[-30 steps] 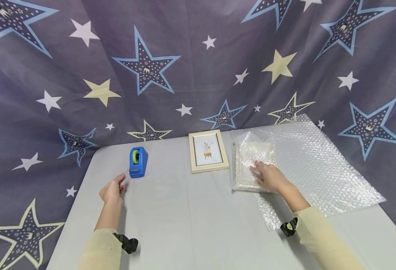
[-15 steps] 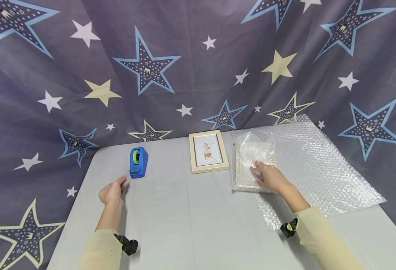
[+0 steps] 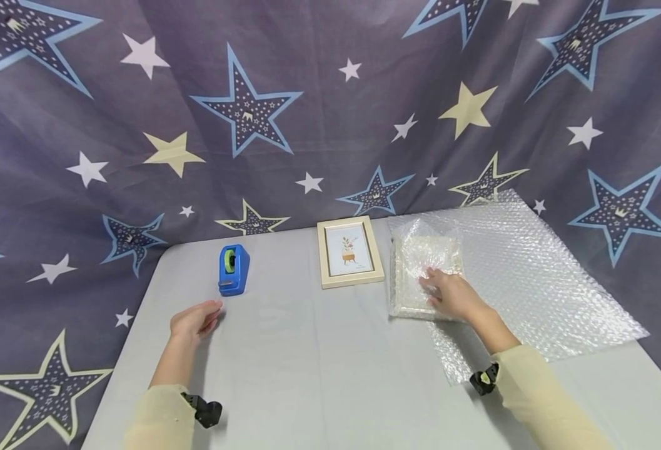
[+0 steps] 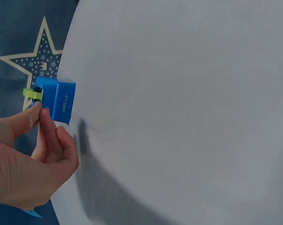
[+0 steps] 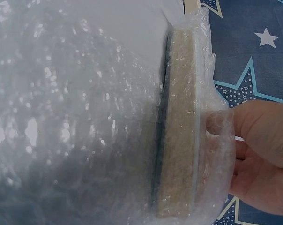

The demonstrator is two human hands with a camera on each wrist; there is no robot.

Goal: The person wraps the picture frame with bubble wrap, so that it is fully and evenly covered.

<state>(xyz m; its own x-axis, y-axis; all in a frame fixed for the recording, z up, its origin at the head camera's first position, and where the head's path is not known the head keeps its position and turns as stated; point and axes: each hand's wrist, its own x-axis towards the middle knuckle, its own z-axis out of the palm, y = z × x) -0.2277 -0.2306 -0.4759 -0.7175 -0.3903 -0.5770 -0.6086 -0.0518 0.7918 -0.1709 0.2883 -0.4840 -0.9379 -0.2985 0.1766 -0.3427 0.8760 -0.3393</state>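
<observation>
Left: the left hand is on the near side of the blue dispenser, fingertips just short of its near end. Its fingers are pinched together; we judge they hold a loose length of tape, though a clear strip is too faint for us to make out.

Middle: an unwrapped picture frame lies face up at the far edge of the surface.

Right: a wrapped packet lies partly over the bubble wrap sheet, near the frame but apart from it. The right hand rests on top of the packet, fingers loosely bent and pressing the film, not clenched.

Step, in our judgement: taping the packet shut. The next move calls for carrying tape across to the film's loose edge while the right hand keeps it flat.
</observation>
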